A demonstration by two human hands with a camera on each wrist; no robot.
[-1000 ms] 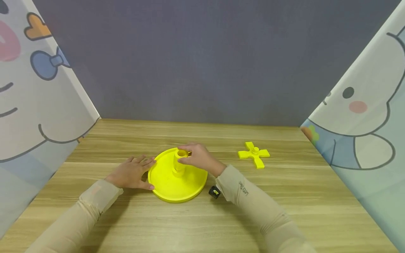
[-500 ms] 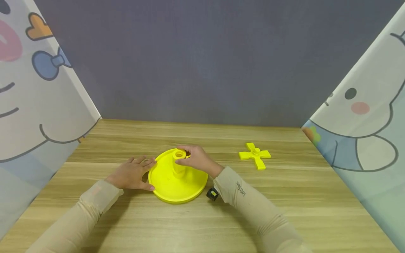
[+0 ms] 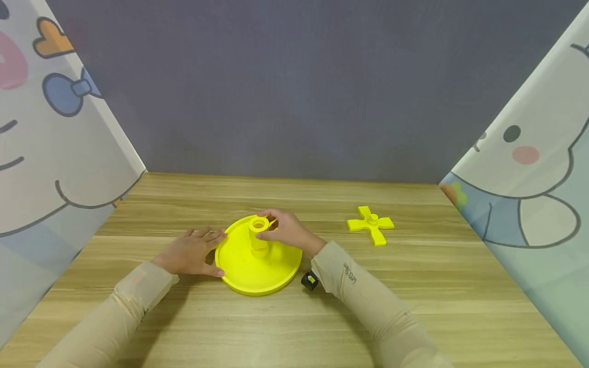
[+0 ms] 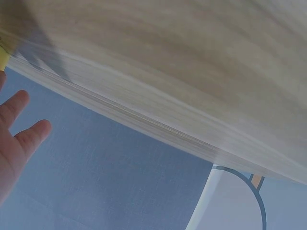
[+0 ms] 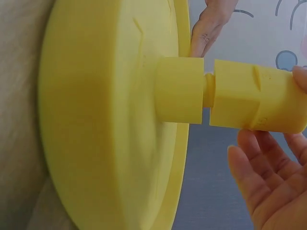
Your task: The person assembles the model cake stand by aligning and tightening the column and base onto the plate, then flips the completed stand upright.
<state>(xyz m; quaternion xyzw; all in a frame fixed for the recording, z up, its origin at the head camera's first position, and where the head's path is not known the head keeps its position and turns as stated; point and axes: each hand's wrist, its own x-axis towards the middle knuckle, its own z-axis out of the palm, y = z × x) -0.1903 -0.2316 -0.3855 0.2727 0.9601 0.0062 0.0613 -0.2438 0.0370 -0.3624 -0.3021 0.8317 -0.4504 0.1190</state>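
Observation:
A round yellow tray (image 3: pixel 239 271) with a raised rim and a short central stub (image 5: pixel 180 90) rests on the table. My right hand (image 3: pixel 291 233) grips a yellow hollow sleeve (image 5: pixel 240 96) by its upper end, thumb and fingers around it. The sleeve's lower part is faceted. In the right wrist view a narrow neck (image 5: pixel 208 91) shows in the gap between sleeve and stub. My left hand (image 3: pixel 190 253) lies at the tray's left side, fingers spread and tips at the rim. Only some of its fingertips (image 4: pixel 41 128) show in the left wrist view.
A yellow four-armed cross piece (image 3: pixel 371 223) with a small central knob lies to the right of the tray. A small black device (image 3: pixel 310 280) sits by the right cuff. A grey panel (image 3: pixel 285 92) stands behind the table, with cartoon-printed panels at both sides.
The sleeve's top has shifted slightly left and its hole shows more plainly, with the right fingers adjusted around it. The left hand and the cross piece stay in place.

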